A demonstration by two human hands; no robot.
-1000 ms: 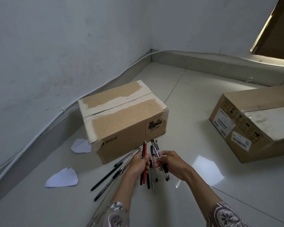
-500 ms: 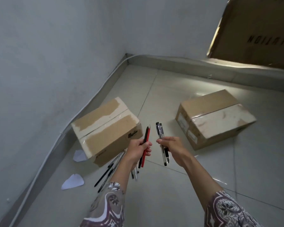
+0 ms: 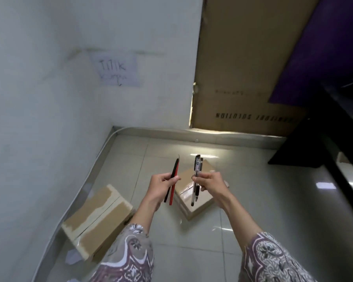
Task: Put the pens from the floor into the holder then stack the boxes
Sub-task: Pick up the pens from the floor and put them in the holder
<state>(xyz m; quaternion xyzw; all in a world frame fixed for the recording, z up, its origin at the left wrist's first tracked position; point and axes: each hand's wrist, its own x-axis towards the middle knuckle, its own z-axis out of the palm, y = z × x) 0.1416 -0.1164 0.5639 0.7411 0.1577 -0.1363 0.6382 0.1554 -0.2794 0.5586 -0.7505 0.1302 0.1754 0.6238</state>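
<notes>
Head view, looking down into a room corner. A white wall (image 3: 49, 98) carries a taped paper note (image 3: 115, 71); to its right a tall cardboard sheet (image 3: 243, 68) leans upright. The tiled floor (image 3: 253, 210) bears two boxes, well apart: the left box (image 3: 98, 218) lies near the wall, and the far box (image 3: 194, 202) lies behind both hands and is partly hidden by them. Paper scraps (image 3: 72, 258) lie just beside the left box. A dark furniture edge (image 3: 334, 159) runs down the right side. Patterned sleeves cover both forearms. The left hand (image 3: 161, 185) grips a black pen and a red pen (image 3: 174, 184), held together and tilted. The right hand (image 3: 211, 183) grips a bundle of clear pens (image 3: 197, 174), near upright. Both sets of pens are raised above the floor. No holder is visible.
</notes>
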